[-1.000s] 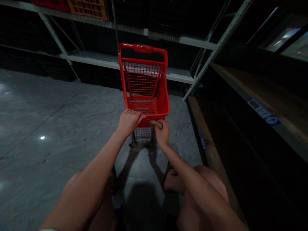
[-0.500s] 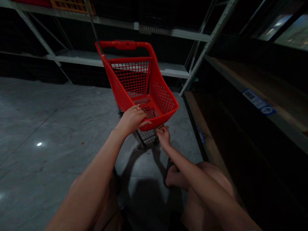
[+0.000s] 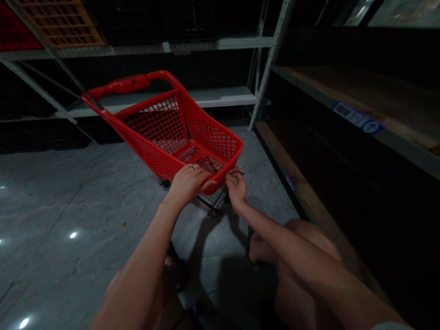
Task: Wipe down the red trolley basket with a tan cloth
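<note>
Shopping cart (image 3: 188, 114) is standing skewed on the grey floor (image 3: 99, 206), fingers of the left hand (image 3: 186, 184) are grasping its front rim, those of the right hand (image 3: 238, 192) are clutching a crumpled brown rag (image 3: 235, 173), and wiping seems to be happening, with what's left not showing.

We are recording pale metal shelving (image 3: 227, 97) running along the far side, with an orange crate (image 3: 68, 25) sitting beside a red crate (image 3: 13, 32) at the far left. On the right, a wooden shelf (image 3: 326, 75) is carrying a blue-and-white label (image 3: 357, 117); a second label (image 3: 288, 179) is marking the lower ledge (image 3: 280, 150). Grey flooring (image 3: 44, 201) is reflecting bright spots.
</note>
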Motion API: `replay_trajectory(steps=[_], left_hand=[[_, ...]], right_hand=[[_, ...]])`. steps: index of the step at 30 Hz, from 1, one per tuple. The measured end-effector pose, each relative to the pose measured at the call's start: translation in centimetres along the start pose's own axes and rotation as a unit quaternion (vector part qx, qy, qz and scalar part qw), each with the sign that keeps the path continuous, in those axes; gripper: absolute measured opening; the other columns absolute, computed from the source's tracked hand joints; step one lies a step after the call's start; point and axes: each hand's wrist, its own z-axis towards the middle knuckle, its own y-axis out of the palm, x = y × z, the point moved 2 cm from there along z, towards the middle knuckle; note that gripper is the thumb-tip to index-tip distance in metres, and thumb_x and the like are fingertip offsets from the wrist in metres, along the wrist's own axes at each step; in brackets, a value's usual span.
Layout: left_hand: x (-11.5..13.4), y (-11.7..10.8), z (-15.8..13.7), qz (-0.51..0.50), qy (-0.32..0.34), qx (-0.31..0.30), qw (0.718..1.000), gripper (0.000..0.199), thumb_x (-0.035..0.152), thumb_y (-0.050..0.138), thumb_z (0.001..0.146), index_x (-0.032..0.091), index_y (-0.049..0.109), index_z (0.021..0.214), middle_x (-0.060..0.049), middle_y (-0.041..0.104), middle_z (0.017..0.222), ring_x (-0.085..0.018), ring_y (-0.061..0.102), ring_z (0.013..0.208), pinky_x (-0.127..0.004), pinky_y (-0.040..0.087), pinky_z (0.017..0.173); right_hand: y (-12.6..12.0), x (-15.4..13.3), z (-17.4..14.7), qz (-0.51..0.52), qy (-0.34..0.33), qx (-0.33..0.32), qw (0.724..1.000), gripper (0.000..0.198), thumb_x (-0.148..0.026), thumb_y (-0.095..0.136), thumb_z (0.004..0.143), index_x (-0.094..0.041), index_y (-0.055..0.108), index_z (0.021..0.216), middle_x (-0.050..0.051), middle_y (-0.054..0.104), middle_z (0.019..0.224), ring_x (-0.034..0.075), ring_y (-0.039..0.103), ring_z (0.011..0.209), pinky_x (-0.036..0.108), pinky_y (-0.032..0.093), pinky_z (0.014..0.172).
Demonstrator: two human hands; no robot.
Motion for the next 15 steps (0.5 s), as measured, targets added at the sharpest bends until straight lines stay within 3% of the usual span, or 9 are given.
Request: replay_trajectory(steps=[3, 6, 9, 12, 15], left_hand=[[-1.2, -0.7, -0.4, -0.008, -0.014, 0.024, 1.0, 0.033, 0.045, 0.059, 0.098, 0.022, 0.068, 0.121, -0.009, 0.074, 0.116, -0.027, 0.063, 0.113, -0.045, 0.045, 0.11], [-2.3, -0.7, -0.6, 0.023, -0.042, 0.031, 0.998, 0.032, 0.044, 0.06, 0.097, 0.02, 0.068, 0.116, -0.01, 0.073, 0.111, -0.028, 0.064, 0.111, -0.05, 0.039, 0.119], [-2.7, -0.1, -0.5, 0.063, -0.057, 0.028, 0.996, 0.027, 0.043, 0.057, 0.097, 0.019, 0.068, 0.099, -0.01, 0.072, 0.096, -0.028, 0.065, 0.102, -0.049, 0.043, 0.116], [-2.4, 0.4, -0.2, 0.072, -0.063, 0.045, 0.994, 0.026, 0.043, 0.056, 0.098, 0.02, 0.067, 0.091, -0.01, 0.071, 0.089, -0.029, 0.065, 0.099, -0.047, 0.046, 0.113], [-2.0, 0.7, 0.2, 0.051, -0.067, 0.052, 0.995, 0.026, 0.043, 0.057, 0.098, 0.022, 0.065, 0.086, -0.009, 0.07, 0.086, -0.028, 0.064, 0.096, -0.046, 0.048, 0.108]], right_hand=[[0.9, 2.6, -1.7, 0.035, 0.112, -0.034, 0.993, 0.012, -0.019, 0.06, 0.064, -0.023, 0.051, 0.07, -0.006, 0.054, 0.056, 0.014, 0.053, 0.059, 0.027, 0.047, 0.06], [1.1, 1.4, -1.9, 0.09, 0.134, -0.05, 0.986, 0.012, -0.019, 0.059, 0.065, -0.024, 0.05, 0.071, -0.008, 0.049, 0.051, 0.012, 0.048, 0.05, 0.026, 0.044, 0.051], [0.5, -2.3, -0.7, 0.153, 0.103, -0.033, 0.982, 0.017, -0.024, 0.061, 0.065, -0.022, 0.056, 0.081, -0.007, 0.057, 0.062, 0.011, 0.054, 0.055, 0.025, 0.049, 0.055], [-0.2, -5.7, 0.1, 0.201, 0.013, -0.028, 0.979, 0.024, -0.026, 0.065, 0.062, -0.021, 0.061, 0.086, -0.005, 0.063, 0.076, 0.011, 0.058, 0.066, 0.023, 0.052, 0.062], [0.0, -5.7, -0.6, 0.185, -0.009, -0.02, 0.982, 0.02, -0.024, 0.063, 0.064, -0.022, 0.061, 0.083, -0.006, 0.061, 0.073, 0.011, 0.056, 0.065, 0.021, 0.048, 0.058]])
